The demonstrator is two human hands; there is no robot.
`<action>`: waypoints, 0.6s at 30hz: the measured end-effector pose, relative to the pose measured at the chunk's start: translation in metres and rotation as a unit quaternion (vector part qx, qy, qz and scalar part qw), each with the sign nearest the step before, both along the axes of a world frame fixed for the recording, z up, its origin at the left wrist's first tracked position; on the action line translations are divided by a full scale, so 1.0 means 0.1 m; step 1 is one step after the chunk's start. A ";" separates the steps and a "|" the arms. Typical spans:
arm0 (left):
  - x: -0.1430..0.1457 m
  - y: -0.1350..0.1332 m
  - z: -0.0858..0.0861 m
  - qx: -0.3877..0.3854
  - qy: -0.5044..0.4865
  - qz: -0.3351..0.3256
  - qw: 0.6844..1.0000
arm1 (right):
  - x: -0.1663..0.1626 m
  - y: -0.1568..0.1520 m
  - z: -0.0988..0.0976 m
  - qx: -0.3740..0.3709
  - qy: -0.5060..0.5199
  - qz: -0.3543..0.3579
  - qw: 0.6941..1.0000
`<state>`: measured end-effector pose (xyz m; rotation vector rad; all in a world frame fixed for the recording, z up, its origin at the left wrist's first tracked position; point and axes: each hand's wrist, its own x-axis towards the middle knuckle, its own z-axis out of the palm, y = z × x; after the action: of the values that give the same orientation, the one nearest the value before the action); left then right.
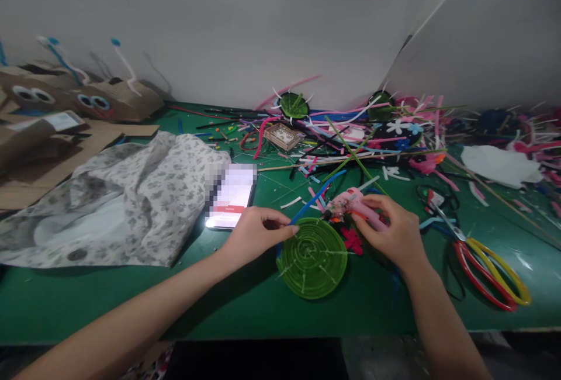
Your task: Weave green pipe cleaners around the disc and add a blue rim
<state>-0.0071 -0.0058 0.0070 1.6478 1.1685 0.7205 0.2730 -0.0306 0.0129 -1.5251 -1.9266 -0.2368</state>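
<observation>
My left hand point(266, 232) pinches a blue pipe cleaner point(309, 201) against the upper left edge of a green coiled disc point(313, 258). The disc is made of rings of green pipe cleaner, with whitish strands of glue across it. In my right hand point(391, 229) is a pink glue gun point(366, 211), gripped by its handle. The gun's grimy front end lies just above the disc's upper right rim. Beside that rim, under the gun, sits a red flower shape point(352, 241).
Scissors point(486, 269) with red and yellow handles lie at the right. Left of my hands are a lit phone point(232, 196) and a patterned cloth bag point(144, 193). Many pipe cleaners point(346, 152) are heaped along the back. Cardboard figures point(118, 99) with eyes stand far left.
</observation>
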 end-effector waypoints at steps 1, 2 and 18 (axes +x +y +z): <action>0.00 0.00 0.00 0.001 0.000 -0.001 1.000 | 0.00 0.00 0.00 0.000 0.000 0.001 1.000; 0.00 0.00 0.00 0.002 0.000 -0.001 1.000 | -0.01 0.00 0.00 -0.001 0.000 0.001 1.000; 0.00 0.00 -0.01 0.017 -0.001 -0.003 1.000 | 0.00 0.00 0.00 0.003 -0.006 -0.003 1.000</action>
<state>-0.0069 -0.0057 0.0056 1.6773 1.1547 0.7417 0.2725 -0.0305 0.0125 -1.5284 -1.9291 -0.2547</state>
